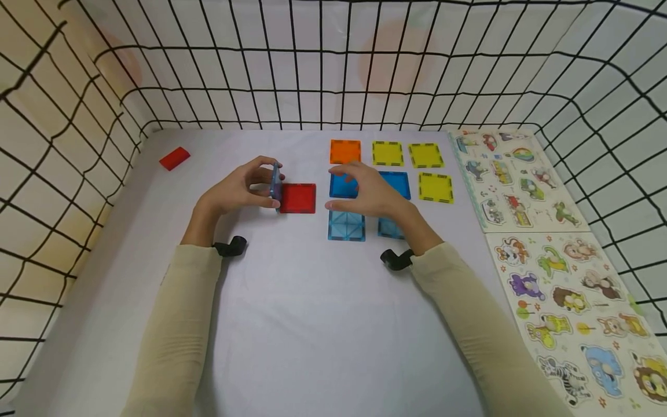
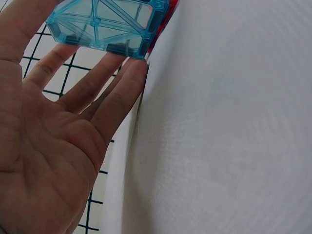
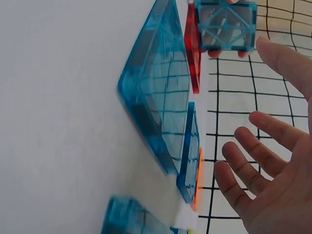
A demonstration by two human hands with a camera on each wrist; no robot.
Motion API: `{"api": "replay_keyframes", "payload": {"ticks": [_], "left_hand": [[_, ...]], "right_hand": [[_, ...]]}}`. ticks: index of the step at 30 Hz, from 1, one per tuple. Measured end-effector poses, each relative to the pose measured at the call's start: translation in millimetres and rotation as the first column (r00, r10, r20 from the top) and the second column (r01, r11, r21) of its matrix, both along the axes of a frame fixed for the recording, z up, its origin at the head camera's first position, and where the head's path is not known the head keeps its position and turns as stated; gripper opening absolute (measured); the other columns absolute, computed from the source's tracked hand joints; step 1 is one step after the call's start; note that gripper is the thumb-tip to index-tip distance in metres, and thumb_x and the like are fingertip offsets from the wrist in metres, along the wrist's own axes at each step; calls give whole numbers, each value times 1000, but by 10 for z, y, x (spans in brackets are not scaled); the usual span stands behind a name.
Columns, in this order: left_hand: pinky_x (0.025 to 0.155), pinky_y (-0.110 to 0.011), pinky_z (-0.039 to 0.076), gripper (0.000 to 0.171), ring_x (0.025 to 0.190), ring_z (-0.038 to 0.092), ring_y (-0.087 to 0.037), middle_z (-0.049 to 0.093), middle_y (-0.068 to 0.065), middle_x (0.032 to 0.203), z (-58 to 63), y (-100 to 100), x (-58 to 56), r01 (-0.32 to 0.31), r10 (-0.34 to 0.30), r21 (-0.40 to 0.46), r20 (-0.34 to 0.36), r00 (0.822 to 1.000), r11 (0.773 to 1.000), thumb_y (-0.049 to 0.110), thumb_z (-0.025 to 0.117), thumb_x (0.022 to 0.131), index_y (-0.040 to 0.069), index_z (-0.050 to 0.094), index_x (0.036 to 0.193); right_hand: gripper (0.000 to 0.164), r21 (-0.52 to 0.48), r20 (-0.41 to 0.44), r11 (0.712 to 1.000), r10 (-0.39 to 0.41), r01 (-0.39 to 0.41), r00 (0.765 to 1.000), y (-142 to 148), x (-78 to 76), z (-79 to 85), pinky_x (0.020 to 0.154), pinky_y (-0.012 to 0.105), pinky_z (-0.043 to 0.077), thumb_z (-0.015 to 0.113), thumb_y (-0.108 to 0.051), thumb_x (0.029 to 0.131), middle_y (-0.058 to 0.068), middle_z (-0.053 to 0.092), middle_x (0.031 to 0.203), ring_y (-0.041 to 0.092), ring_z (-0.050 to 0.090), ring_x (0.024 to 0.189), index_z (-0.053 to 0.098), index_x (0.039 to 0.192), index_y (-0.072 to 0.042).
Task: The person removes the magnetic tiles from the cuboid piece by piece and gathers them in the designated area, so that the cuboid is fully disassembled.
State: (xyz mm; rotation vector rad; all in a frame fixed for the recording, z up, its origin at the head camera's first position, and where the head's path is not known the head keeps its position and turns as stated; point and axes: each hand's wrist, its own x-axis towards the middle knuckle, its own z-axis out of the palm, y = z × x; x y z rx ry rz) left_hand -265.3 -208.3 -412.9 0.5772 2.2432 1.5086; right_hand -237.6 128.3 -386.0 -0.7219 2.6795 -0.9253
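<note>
My left hand (image 1: 234, 190) pinches a light blue magnetic tile (image 2: 95, 24) between thumb and fingers. That tile stands on edge along the left side of a red square tile (image 1: 299, 198), which lies flat. My right hand (image 1: 376, 192) holds nothing; its thumb and fingers are spread apart, as the right wrist view also shows. In the head view it overlaps a dark blue tile (image 1: 340, 186). Below it lie two light blue tiles, one to the left (image 1: 346, 226) and one partly hidden by the wrist (image 1: 388, 228).
An orange tile (image 1: 345, 152) and several yellow tiles (image 1: 435, 187) lie at the back right, near another dark blue tile (image 1: 397, 184). A red block (image 1: 174, 158) sits at the far left. Animal sticker sheets (image 1: 568, 301) cover the right side. Black wire mesh (image 1: 320, 69) surrounds the white surface.
</note>
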Motion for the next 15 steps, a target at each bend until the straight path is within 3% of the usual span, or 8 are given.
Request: {"api": "replay_keyframes", "payload": {"ticks": [15], "left_hand": [[114,-50,47,79,127,59,-25,62,-10,138,-14,14,-20,-11,11,-15,6,1000,1000,11,88,80,14,43,146]], "right_hand": [[84,48,32,999,-13,12,999,-254,-91,-135,106,52,51,77,-58,83,3,46,156,23,48,131,47,154,-23]]}}
